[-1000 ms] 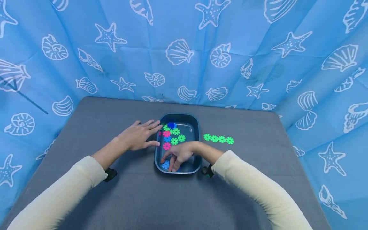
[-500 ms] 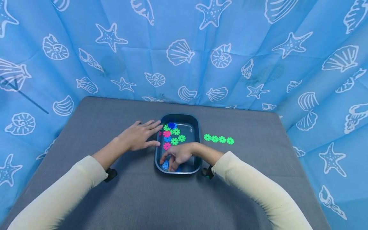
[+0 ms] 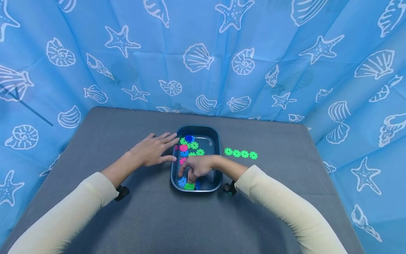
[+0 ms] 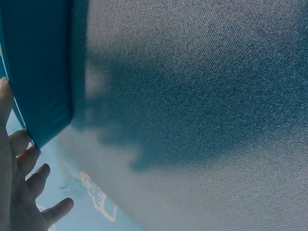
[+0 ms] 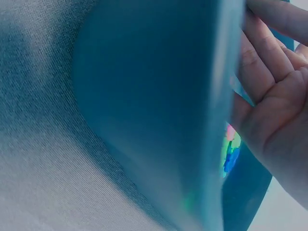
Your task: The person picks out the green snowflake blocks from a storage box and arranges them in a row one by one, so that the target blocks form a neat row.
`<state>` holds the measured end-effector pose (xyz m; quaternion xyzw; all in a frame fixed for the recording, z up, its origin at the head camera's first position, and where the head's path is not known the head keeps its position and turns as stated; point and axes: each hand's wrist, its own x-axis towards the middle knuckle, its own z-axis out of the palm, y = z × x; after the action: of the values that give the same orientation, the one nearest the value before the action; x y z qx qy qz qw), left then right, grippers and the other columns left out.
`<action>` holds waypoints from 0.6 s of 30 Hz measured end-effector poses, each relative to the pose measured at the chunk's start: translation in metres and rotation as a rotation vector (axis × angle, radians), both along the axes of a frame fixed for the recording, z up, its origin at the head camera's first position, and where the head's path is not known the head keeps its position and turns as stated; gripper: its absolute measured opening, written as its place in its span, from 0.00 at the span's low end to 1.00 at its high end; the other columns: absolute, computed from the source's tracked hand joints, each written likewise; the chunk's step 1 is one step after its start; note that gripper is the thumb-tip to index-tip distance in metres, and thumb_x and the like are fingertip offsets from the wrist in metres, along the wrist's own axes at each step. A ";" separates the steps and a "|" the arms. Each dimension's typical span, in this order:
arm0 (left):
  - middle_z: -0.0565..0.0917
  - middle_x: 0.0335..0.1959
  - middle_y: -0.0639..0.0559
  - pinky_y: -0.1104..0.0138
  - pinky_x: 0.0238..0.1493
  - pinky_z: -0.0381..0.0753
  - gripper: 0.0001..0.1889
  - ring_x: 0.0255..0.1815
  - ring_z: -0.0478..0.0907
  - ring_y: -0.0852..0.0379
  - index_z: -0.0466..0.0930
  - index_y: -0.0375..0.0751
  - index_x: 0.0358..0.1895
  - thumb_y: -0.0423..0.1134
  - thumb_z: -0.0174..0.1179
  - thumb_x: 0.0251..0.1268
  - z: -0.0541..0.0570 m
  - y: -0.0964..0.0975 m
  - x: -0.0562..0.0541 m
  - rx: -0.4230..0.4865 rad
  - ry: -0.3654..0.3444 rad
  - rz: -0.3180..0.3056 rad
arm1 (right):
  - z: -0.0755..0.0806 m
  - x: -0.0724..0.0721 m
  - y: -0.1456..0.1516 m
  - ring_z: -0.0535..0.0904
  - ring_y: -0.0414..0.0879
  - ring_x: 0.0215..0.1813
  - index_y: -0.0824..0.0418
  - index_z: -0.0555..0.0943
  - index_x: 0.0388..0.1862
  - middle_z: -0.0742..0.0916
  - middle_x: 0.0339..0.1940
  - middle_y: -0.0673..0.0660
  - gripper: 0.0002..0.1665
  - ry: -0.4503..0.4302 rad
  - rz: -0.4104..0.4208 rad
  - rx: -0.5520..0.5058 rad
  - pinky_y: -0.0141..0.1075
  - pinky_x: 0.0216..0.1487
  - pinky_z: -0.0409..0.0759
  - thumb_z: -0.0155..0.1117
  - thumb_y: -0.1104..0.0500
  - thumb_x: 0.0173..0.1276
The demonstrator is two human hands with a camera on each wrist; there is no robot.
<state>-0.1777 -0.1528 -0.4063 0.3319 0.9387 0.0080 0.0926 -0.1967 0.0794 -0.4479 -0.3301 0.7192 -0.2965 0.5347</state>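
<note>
A dark blue tray (image 3: 207,143) holds several notched, flower-shaped plastic discs in green, pink and blue. My left hand (image 3: 157,150) lies with spread, straight fingers at the tray's left rim; in the left wrist view its fingertips touch the tray wall (image 4: 36,62). Inside the near part of the tray is my right hand (image 3: 200,165), fingers pointing down. Its fingertips meet a green disc (image 3: 189,186); whether they pinch it or only touch it cannot be made out. A light blue disc (image 3: 182,182) lies beside that one. In the right wrist view the tray wall (image 5: 149,110) hides the fingertips.
Right of the tray, several green discs (image 3: 236,153) form a row on the grey cloth-covered table (image 3: 142,218). A blue curtain (image 3: 203,31) with white shell and starfish prints hangs behind the table and along its sides.
My right hand has shifted slightly away from the tray's near wall, and a green disc now shows below its fingertips. The left hand and the row of green discs stay put.
</note>
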 end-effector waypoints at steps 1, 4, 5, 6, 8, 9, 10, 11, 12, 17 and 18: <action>0.57 0.79 0.44 0.35 0.69 0.58 0.41 0.78 0.55 0.40 0.58 0.46 0.78 0.68 0.50 0.70 0.000 0.000 0.000 0.000 0.000 -0.002 | 0.016 0.006 -0.002 0.85 0.49 0.38 0.58 0.76 0.64 0.90 0.35 0.55 0.25 0.015 -0.004 0.012 0.37 0.48 0.79 0.62 0.68 0.68; 0.58 0.79 0.44 0.34 0.68 0.58 0.41 0.78 0.55 0.40 0.59 0.46 0.78 0.67 0.50 0.70 0.000 0.000 0.000 0.002 0.005 -0.005 | 0.042 0.017 -0.002 0.84 0.54 0.38 0.65 0.76 0.63 0.89 0.33 0.59 0.24 0.020 -0.038 0.008 0.40 0.48 0.80 0.60 0.72 0.68; 0.58 0.79 0.44 0.34 0.68 0.58 0.41 0.78 0.55 0.40 0.59 0.46 0.78 0.67 0.50 0.70 0.000 0.000 0.000 0.004 0.005 -0.006 | 0.047 0.019 -0.001 0.84 0.54 0.38 0.66 0.76 0.63 0.88 0.33 0.60 0.24 0.026 -0.042 0.009 0.41 0.49 0.80 0.60 0.72 0.68; 0.58 0.79 0.44 0.34 0.68 0.58 0.41 0.78 0.55 0.40 0.59 0.46 0.78 0.67 0.50 0.70 0.000 0.000 0.000 0.005 0.005 -0.006 | 0.050 0.020 0.000 0.83 0.54 0.37 0.66 0.76 0.63 0.88 0.33 0.60 0.24 0.030 -0.048 0.008 0.41 0.49 0.80 0.60 0.72 0.68; 0.58 0.79 0.44 0.34 0.68 0.58 0.41 0.78 0.55 0.40 0.59 0.46 0.78 0.67 0.50 0.70 0.000 0.000 0.000 0.006 0.006 -0.006 | 0.053 0.021 0.003 0.83 0.53 0.37 0.67 0.76 0.63 0.88 0.33 0.60 0.24 0.036 -0.050 0.003 0.41 0.48 0.80 0.60 0.72 0.68; 0.58 0.79 0.44 0.34 0.68 0.58 0.41 0.78 0.55 0.40 0.59 0.46 0.78 0.67 0.50 0.70 0.000 0.000 0.000 0.005 0.006 -0.006 | 0.053 0.020 0.005 0.83 0.54 0.37 0.67 0.75 0.64 0.88 0.33 0.59 0.24 0.038 -0.049 0.004 0.40 0.47 0.80 0.60 0.72 0.68; 0.58 0.79 0.44 0.35 0.68 0.58 0.41 0.78 0.56 0.40 0.59 0.46 0.78 0.67 0.50 0.70 0.000 0.000 0.000 0.005 0.006 -0.007 | 0.054 0.020 0.007 0.83 0.53 0.37 0.67 0.75 0.63 0.88 0.33 0.59 0.24 0.038 -0.054 0.004 0.41 0.47 0.80 0.60 0.72 0.68; 0.58 0.79 0.44 0.35 0.68 0.58 0.41 0.78 0.55 0.40 0.59 0.46 0.78 0.67 0.50 0.70 0.000 0.000 0.000 0.005 0.005 -0.007 | 0.056 0.020 0.009 0.83 0.52 0.37 0.67 0.75 0.64 0.88 0.33 0.58 0.24 0.038 -0.054 0.005 0.42 0.47 0.80 0.60 0.72 0.68; 0.58 0.78 0.43 0.35 0.68 0.58 0.41 0.78 0.55 0.40 0.59 0.46 0.78 0.68 0.50 0.70 0.000 0.000 0.000 0.005 0.007 -0.007 | 0.057 0.020 0.012 0.84 0.54 0.38 0.66 0.75 0.64 0.88 0.32 0.57 0.25 0.042 -0.051 0.007 0.41 0.46 0.79 0.60 0.72 0.69; 0.58 0.79 0.44 0.35 0.68 0.58 0.42 0.78 0.55 0.40 0.59 0.46 0.78 0.68 0.50 0.70 0.000 0.000 0.000 0.002 0.008 -0.003 | 0.068 0.022 0.027 0.83 0.64 0.43 0.67 0.75 0.64 0.89 0.31 0.56 0.23 0.071 -0.056 -0.005 0.38 0.44 0.80 0.60 0.70 0.70; 0.58 0.79 0.44 0.35 0.68 0.58 0.42 0.78 0.55 0.40 0.59 0.46 0.78 0.68 0.50 0.70 0.000 0.000 0.000 0.001 0.007 -0.003 | 0.070 0.022 0.031 0.82 0.66 0.44 0.68 0.75 0.64 0.89 0.31 0.55 0.23 0.083 -0.058 -0.012 0.37 0.44 0.80 0.60 0.70 0.70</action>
<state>-0.1775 -0.1529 -0.4068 0.3334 0.9385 0.0073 0.0889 -0.1743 0.1101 -0.3777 -0.3243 0.7484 -0.3020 0.4935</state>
